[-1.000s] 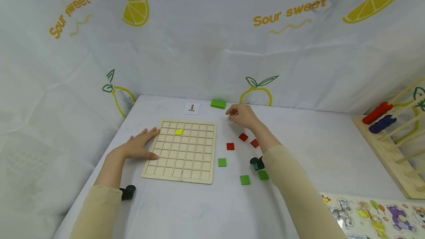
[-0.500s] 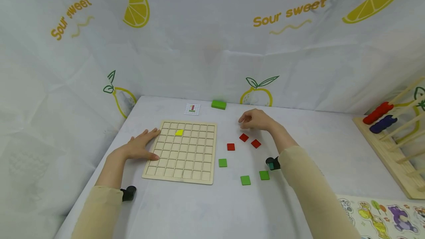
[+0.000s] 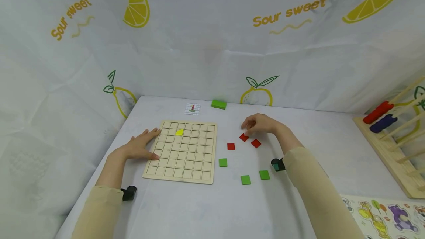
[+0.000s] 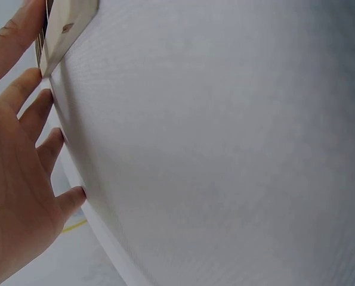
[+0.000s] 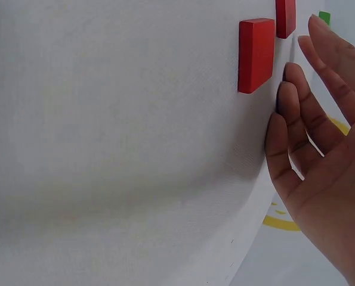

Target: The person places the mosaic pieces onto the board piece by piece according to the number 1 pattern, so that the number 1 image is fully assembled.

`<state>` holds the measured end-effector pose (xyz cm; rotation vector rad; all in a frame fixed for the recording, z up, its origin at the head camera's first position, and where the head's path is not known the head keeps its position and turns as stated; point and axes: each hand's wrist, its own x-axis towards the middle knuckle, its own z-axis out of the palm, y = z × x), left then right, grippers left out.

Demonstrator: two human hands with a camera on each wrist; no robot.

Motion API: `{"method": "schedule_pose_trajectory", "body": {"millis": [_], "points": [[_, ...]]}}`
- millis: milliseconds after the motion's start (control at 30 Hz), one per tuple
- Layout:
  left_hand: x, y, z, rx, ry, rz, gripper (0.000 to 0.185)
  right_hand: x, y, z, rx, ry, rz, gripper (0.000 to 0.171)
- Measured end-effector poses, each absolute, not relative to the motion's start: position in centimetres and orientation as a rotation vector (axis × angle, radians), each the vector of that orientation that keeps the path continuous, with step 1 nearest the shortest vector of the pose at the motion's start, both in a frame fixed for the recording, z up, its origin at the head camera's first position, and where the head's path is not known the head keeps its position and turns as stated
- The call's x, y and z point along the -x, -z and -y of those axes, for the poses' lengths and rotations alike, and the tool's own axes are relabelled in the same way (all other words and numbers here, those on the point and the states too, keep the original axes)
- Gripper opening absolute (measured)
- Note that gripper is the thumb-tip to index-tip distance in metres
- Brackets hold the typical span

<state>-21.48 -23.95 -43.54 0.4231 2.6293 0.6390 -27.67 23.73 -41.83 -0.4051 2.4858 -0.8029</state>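
A wooden grid board [image 3: 186, 160] lies flat, with one yellow piece [image 3: 179, 132] in an upper square. My left hand [image 3: 137, 148] rests at its left edge, fingers spread, thumb touching the frame. The left wrist view shows this hand [image 4: 22, 161] beside a corner of the board [image 4: 67, 30]. Right of the board, my right hand [image 3: 260, 124] reaches over a red square tile [image 3: 244, 138], thumb tip at it; whether they touch I cannot tell. In the right wrist view the fingers [image 5: 277, 143] are loosely bent, with nothing seen held. Two more red tiles [image 3: 256, 143] lie nearby.
Several green tiles [image 3: 245, 180] lie nearer the front. At the back are a small pattern card [image 3: 192, 109] and a green block [image 3: 219, 104]. A wooden bead frame [image 3: 391, 158] and an animal picture board [image 3: 382, 217] stand to the right.
My right hand has moved right from near the green block, then down toward the red tiles. My left hand and the board stay in place.
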Motion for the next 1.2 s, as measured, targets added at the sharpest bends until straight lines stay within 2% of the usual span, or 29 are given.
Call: {"method": "schedule_pose_trajectory", "body": {"millis": [567,1200], "points": [[21.18,43.28,23.73,-0.412,-0.65,-2.621,0.107,26.89,42.12,-23.21,0.424,0.813,-2.436,0.027],[21.39,43.22,23.76,-0.42,-0.638,-2.619,0.106,27.13,42.23,-23.15,0.465,0.737,-2.495,0.017]]}}
